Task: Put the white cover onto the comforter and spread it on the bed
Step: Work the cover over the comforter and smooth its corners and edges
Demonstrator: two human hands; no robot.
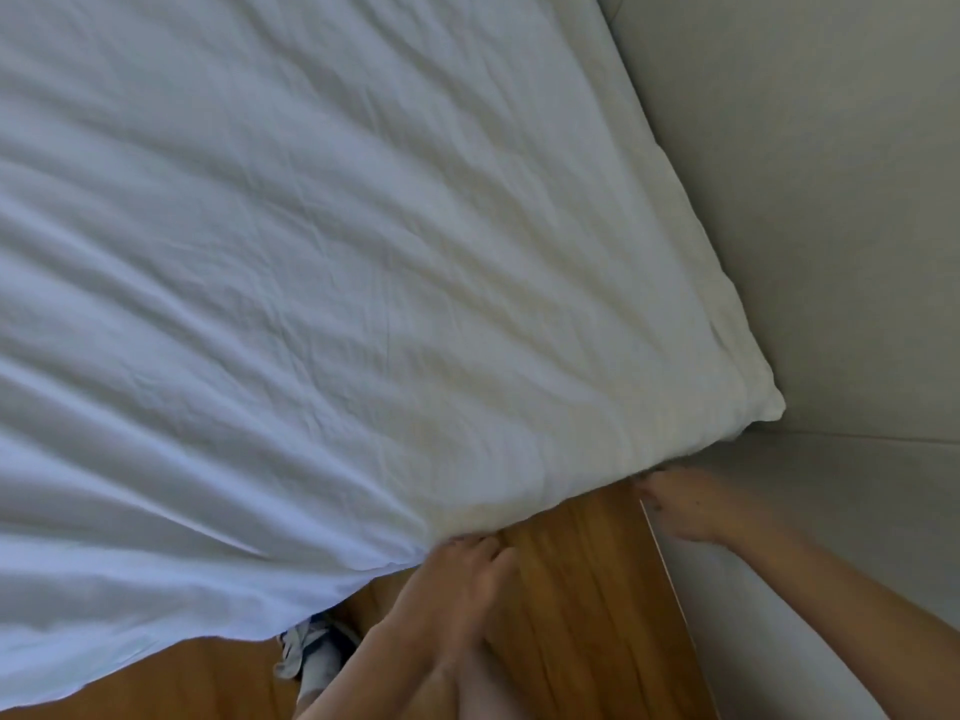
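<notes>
The white covered comforter (322, 262) lies spread wide over the bed and fills most of the view, creased in folds that fan out from its near edge. My left hand (457, 579) grips that near edge where the folds gather, fingers curled into the cloth. My right hand (680, 504) holds the same edge further right, close to the comforter's corner (763, 402); its fingertips are tucked under the fabric and hidden.
A wooden floor (576, 579) shows below the comforter's edge. A pale wall or headboard panel (810, 200) runs along the right side, meeting another pale surface (831, 511) beside my right arm. A grey shoe (311, 662) shows at the bottom.
</notes>
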